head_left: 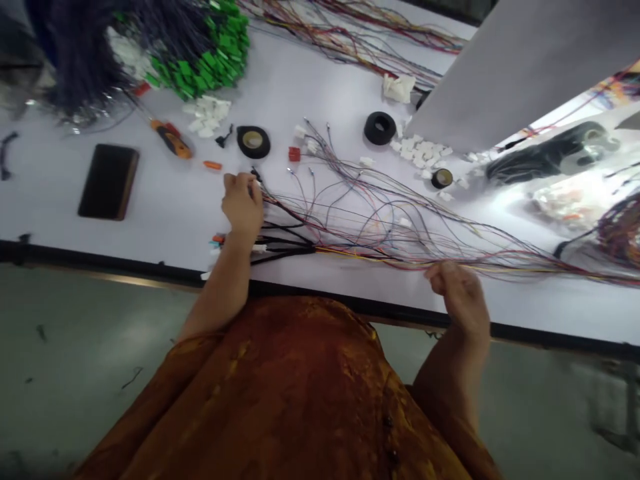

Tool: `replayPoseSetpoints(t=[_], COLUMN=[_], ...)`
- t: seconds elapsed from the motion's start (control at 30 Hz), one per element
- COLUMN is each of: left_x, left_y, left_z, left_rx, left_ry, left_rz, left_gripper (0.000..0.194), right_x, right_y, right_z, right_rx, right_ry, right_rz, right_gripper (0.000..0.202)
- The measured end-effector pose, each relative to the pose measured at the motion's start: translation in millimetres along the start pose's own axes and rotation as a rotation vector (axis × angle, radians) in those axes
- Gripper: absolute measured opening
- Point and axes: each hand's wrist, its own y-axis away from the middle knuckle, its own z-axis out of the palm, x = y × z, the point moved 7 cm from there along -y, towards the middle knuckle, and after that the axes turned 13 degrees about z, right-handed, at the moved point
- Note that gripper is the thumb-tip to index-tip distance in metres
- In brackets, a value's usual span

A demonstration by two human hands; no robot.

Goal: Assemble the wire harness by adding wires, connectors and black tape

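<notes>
A long bundle of coloured wires (350, 255) runs along the table near its front edge, with black-sleeved branches (285, 241) at its left end. My left hand (243, 203) has its fingers bent round a dark connector end of one branch, beside the black tape roll (253, 142). Orange and white connectors (219, 239) lie by my left wrist. Over the wires to the right, my right hand (456, 287) is closed, its fingertips at the lower edge of the bundle; what they pinch is too small to make out. Loose thin wires (360, 175) spread out behind the bundle.
A dark phone (109, 182), an orange screwdriver (171, 139) and green connectors (213, 63) are at the left. Further back are a second tape roll (379, 128), white connectors (420, 151) and a small roll (442, 178). A pale panel (510, 73) stands at the right.
</notes>
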Motion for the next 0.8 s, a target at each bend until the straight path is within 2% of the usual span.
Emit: replayPoseSetpoints(t=[0.07, 0.17, 0.23, 0.33, 0.43, 0.5, 0.57, 0.67, 0.8], left_x=[0, -4, -15, -47, -81, -93, -97, -96, -100], left_y=[2, -2, -15, -54, -102, -129, -146, -157, -164], left_z=[-1.8, -11.0, -22.1, -40.0, -47.4, -43.3, -33.8, -17.8, -7.3], left_rx=[0.002, -0.029, -0.044, -0.037, -0.045, -0.085, -0.161, -0.276, -0.324], left_ry=[0.014, 0.031, 0.026, -0.041, -0.126, -0.143, -0.169, -0.221, -0.261], left_rz=[0.012, 0.067, 0.093, 0.065, 0.013, -0.001, -0.005, 0.012, 0.05], left_gripper=[0.027, 0.034, 0.041, 0.033, 0.026, 0.024, 0.027, 0.027, 0.014], right_x=[-9, -26, -36, -54, -74, -84, -93, -105, -118], right_y=[15, 32, 39, 51, 64, 71, 77, 81, 81], right_z=[27, 49, 65, 94, 125, 144, 160, 175, 186], right_rx=[-0.117, -0.19, -0.271, -0.406, -0.526, -0.615, -0.694, -0.764, -0.775], right_ry=[0.1, 0.155, 0.26, 0.405, 0.386, 0.335, 0.281, 0.188, 0.058], right_rz=[-0.028, -0.121, -0.125, -0.16, -0.2, -0.203, -0.196, -0.207, -0.243], right_gripper=[0.03, 0.03, 0.022, 0.016, 0.021, 0.023, 0.024, 0.024, 0.035])
